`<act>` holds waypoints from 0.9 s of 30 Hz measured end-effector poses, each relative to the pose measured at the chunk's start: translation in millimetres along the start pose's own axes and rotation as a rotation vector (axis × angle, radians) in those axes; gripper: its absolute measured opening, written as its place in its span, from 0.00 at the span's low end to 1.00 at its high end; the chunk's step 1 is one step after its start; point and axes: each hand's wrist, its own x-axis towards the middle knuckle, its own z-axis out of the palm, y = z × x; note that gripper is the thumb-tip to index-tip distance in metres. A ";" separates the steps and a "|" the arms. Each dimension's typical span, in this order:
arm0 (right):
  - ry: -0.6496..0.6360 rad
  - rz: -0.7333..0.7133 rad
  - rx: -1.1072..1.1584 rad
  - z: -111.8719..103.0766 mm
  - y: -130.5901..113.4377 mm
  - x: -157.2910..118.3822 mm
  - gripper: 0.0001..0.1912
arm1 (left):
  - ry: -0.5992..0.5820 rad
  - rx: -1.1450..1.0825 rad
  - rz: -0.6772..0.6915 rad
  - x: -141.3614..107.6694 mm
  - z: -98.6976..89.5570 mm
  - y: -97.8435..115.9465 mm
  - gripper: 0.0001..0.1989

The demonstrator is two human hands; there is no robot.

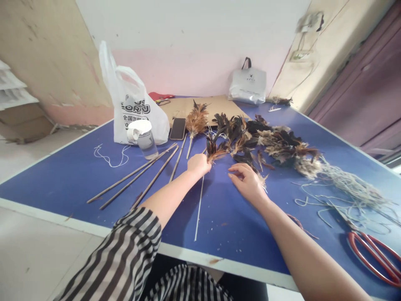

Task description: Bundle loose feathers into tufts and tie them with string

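My left hand [199, 164] is closed around a thin stick with a tuft of dark and orange-brown feathers [212, 149] at it; the grip hides most of the stick. A white string [199, 209] runs from below this hand towards the table's front edge. My right hand [246, 179] is a little to the right, fingers slightly bent and thumb apart, with nothing visible in it. Just beyond it lies a pile of dark and tan feathers [238, 133]. A brown feather duster [196, 119] with a pale handle lies beyond my left hand.
Several bare sticks [156, 177] lie at left, near a clear plastic jug [145, 144] and a white plastic bag [131, 100]. A phone [178, 128] lies by cardboard [178, 105]. At right are tangled pale strings [347, 184] and red-handled scissors [372, 255]. A grey bag [248, 85] stands behind.
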 end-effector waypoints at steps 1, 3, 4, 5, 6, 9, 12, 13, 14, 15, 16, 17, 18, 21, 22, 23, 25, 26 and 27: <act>0.000 -0.007 -0.007 -0.4 1.4 0.2 0.08 | 0.017 0.037 -0.016 3.5 2.0 0.2 0.14; -0.006 -0.023 -0.018 -0.6 4.9 0.4 0.08 | 0.052 0.102 -0.016 7.8 4.0 -3.8 0.14; -0.010 -0.028 -0.022 -0.3 6.7 0.4 0.08 | 0.063 0.131 -0.018 8.6 3.9 -7.9 0.14; -0.015 -0.031 -0.025 0.2 8.4 0.4 0.08 | 0.071 0.155 -0.030 8.7 3.2 -13.1 0.14; -0.022 -0.033 -0.026 1.1 9.7 0.3 0.08 | 0.072 0.175 -0.056 8.3 1.8 -19.2 0.14; -0.037 -0.036 -0.021 4.2 10.8 0.2 0.08 | 0.057 0.206 -0.125 5.4 -4.5 -38.6 0.14; -0.046 -0.031 -0.003 5.4 7.4 0.6 0.08 | 0.042 0.219 -0.127 4.4 -10.5 -49.7 0.14; -0.041 -0.025 0.000 4.7 5.6 1.0 0.08 | 0.048 0.221 -0.108 5.3 -11.7 -49.9 0.14; -0.030 -0.020 0.002 3.2 3.9 1.6 0.08 | 0.057 0.221 -0.084 6.9 -12.4 -48.2 0.14; -0.014 -0.015 0.003 0.7 2.5 2.4 0.08 | 0.064 0.219 -0.060 9.3 -12.4 -45.0 0.15; 0.007 -0.010 0.003 -2.7 1.5 3.7 0.08 | 0.063 0.214 -0.042 12.1 -11.9 -40.5 0.15; 0.037 -0.006 0.002 -7.3 1.1 5.3 0.09 | 0.049 0.203 -0.032 15.4 -11.0 -35.5 0.15; 0.077 -0.005 -0.003 -12.8 1.5 7.3 0.09 | 0.026 0.186 -0.034 18.8 -9.5 -30.3 0.14; 0.228 0.022 -0.080 -34.8 8.6 14.8 0.10 | -0.010 0.130 -0.060 28.7 -4.2 -19.4 0.15; 0.268 0.055 -0.122 -43.3 12.9 17.4 0.10 | -0.009 0.117 -0.069 31.7 -2.4 -18.1 0.15; 0.289 0.107 -0.161 -51.9 17.9 19.6 0.11 | -0.009 0.106 -0.078 34.5 -0.9 -17.8 0.15; 0.272 0.253 -0.198 -68.4 28.8 22.8 0.14 | -0.025 0.086 -0.105 39.6 1.3 -19.8 0.14; 0.249 0.317 -0.210 -75.8 33.9 23.6 0.15 | -0.041 0.074 -0.121 41.8 2.0 -21.4 0.13; 0.220 0.356 -0.224 -82.3 38.1 23.9 0.15 | -0.060 0.058 -0.141 43.9 2.4 -23.1 0.12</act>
